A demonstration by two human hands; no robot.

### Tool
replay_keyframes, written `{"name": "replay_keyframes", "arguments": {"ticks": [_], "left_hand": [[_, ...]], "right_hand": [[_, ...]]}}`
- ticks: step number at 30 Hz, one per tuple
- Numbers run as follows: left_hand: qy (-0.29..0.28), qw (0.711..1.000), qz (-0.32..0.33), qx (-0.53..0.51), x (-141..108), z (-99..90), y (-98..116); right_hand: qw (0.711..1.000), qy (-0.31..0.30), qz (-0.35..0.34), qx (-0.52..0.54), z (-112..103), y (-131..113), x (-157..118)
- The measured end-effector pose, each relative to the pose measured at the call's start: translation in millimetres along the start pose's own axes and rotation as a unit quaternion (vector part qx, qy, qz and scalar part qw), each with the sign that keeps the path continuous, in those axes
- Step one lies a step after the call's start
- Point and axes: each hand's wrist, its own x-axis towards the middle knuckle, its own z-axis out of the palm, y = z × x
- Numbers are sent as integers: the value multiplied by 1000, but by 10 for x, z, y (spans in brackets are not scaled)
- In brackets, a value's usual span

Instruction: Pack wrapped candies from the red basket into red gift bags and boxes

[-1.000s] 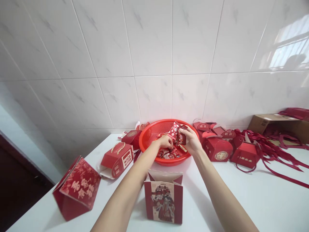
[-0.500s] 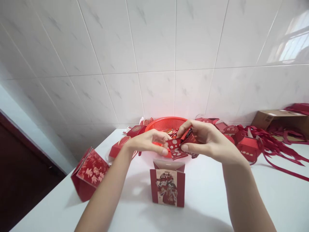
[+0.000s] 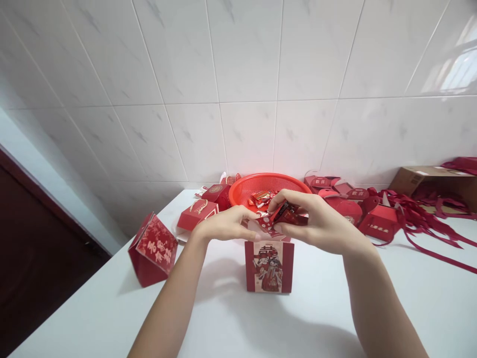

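A red candy box (image 3: 269,268) with a printed couple on its front stands upright on the white table, its top open. Just above the opening, my right hand (image 3: 320,221) grips several shiny red candy packets (image 3: 288,214) between thumb and fingers. My left hand (image 3: 227,223) is at the box's upper left, thumb and fingers closed on the edge of a dotted red candy packet (image 3: 265,222). The fingertips partly hide the box's opening. Behind the hands sits a red plastic basket (image 3: 242,186) with wrapped candies (image 3: 262,199) in it.
A closed red box (image 3: 154,251) stands on the left. More red boxes (image 3: 197,214) lie beside the basket, and others (image 3: 379,221) sit right of it. Dark red ribbons (image 3: 428,226) trail from a cardboard box (image 3: 421,176) at the far right. A tiled wall (image 3: 249,139) backs the table.
Both hands have come down over the box's opening with the candy packets, which were held higher above the box. The camera view has shifted slightly, and more of the basket shows.
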Motion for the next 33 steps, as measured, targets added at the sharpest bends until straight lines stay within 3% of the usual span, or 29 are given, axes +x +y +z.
{"name": "replay_keyframes", "arguments": {"ticks": [8, 11, 15, 20, 28, 33], "left_hand": [[22, 991, -33, -129, -84, 182, -58], [61, 981, -35, -183, -106, 293, -137], [68, 966, -32, -248, -110, 392, -262], [97, 964, -24, -246, -105, 440, -339], [85, 970, -14, -228, -102, 448, -342], [85, 966, -13, -243, -106, 467, -335]], "right_hand": [[996, -24, -16, -89, 37, 87, 67], [993, -40, -25, -106, 54, 102, 89], [993, -43, -31, -105, 61, 110, 104], [996, -51, -34, -72, 79, 124, 127], [993, -88, -27, -70, 109, 186, 156], [997, -39, -46, -44, 133, 191, 170]]}}
